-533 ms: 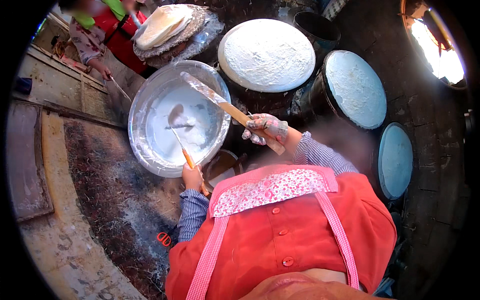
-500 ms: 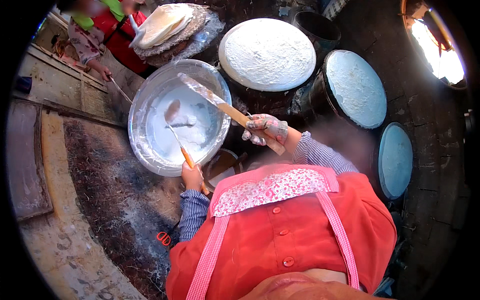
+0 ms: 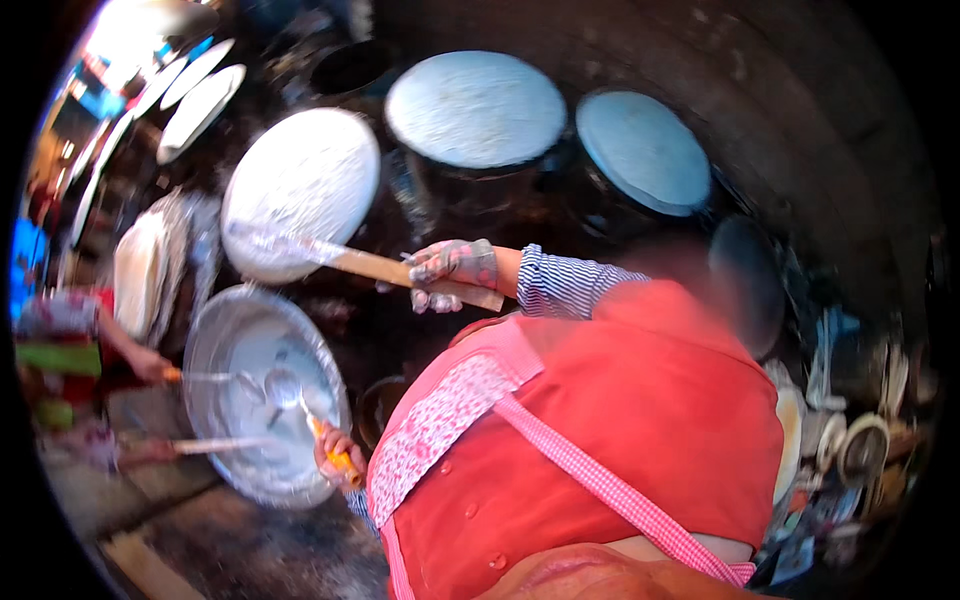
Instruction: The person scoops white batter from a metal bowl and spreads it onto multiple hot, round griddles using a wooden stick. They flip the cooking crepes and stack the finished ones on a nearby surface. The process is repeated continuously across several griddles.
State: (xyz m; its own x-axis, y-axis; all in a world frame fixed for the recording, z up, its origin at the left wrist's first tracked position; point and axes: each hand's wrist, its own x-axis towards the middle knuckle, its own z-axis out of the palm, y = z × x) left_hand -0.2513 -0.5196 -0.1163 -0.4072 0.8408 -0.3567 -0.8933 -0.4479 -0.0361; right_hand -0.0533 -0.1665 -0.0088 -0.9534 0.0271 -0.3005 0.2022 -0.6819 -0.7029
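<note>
My left hand (image 3: 341,458) is closed round the yellow-orange handle of a ladle (image 3: 284,387), whose bowl is over the large pale basin (image 3: 203,325) with white liquid in it. My right hand (image 3: 455,264), in a stained covering, grips a long flat wooden spatula (image 3: 372,266). The spatula's white-coated blade reaches left over the near edge of a round griddle spread with white batter (image 3: 300,190); I cannot tell if it touches. At the basin's left, a co-worker's hand (image 3: 148,364) holds another ladle into it, and their other arm extends a pale stick (image 3: 222,445) over it.
Further round griddles coated white stand behind: one in the middle (image 3: 476,108) and one at right (image 3: 643,152). A dark round pan (image 3: 746,285) is by my right shoulder. Pale flat sheets (image 3: 140,270) are stacked at left. Strainers and utensils (image 3: 862,450) crowd the far right.
My view has turned right, so the basin sits further left. The spatula blade went from above the basin to the griddle. The co-worker's hands and tools have come over the basin.
</note>
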